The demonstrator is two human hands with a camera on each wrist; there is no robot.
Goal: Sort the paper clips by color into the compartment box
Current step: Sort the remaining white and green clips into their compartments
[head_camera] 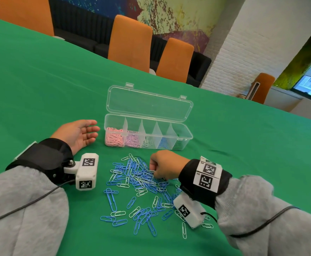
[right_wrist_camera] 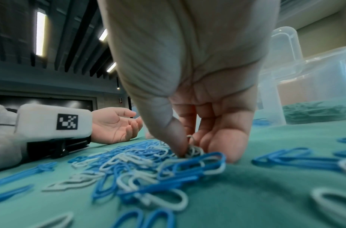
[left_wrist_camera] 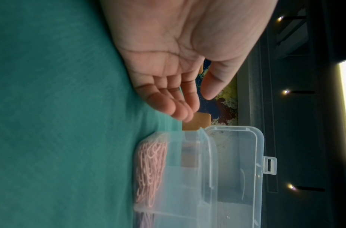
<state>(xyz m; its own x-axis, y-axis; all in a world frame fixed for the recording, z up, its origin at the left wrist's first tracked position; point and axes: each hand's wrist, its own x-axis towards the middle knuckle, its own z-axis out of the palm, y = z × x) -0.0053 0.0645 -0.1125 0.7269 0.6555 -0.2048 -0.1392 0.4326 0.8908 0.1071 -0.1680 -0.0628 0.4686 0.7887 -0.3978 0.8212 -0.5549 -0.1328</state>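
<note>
Left hand [head_camera: 77,133] is laid palm-up on the cloth [head_camera: 40,80], fingers relaxed and spread loosely, nothing held. It is parked just beside the box [head_camera: 148,134], at the box's 9 o'clock; judged a waiting posture, perhaps kept ready to steady the box or receive clips.

The box is set at 12 o'clock of the loose pile [head_camera: 141,183], lid [head_camera: 149,103] tipped back and open, so drops can be made straight in from the pile. Five compartments are counted, split by four dividers. Left to right: pink clips [head_camera: 113,137], a full heap; lilac clips [head_camera: 132,140]; a few white clips [head_camera: 147,142]; blue clips [head_camera: 164,143]; green clips [head_camera: 178,144], low in the last compartment. Individual clips inside cannot be counted.

The pile is spread on the cloth between the two wrists. Only two colours are seen in it, blue and white; far too tangled for a count, dozens at a guess. No pink, lilac or green is seen loose, so three colours are judged finished.

Right hand [head_camera: 164,166] is lowered onto the pile's 2 o'clock edge, fingers curled down. In the right wrist view, thumb and fingertips [right_wrist_camera: 180,141] are pinched on a small bunch of white clips, more than one, exact number unclear. White is judged the colour now being gathered, bound for the third compartment.

Two wrist cameras are worn, one per wrist.
</note>
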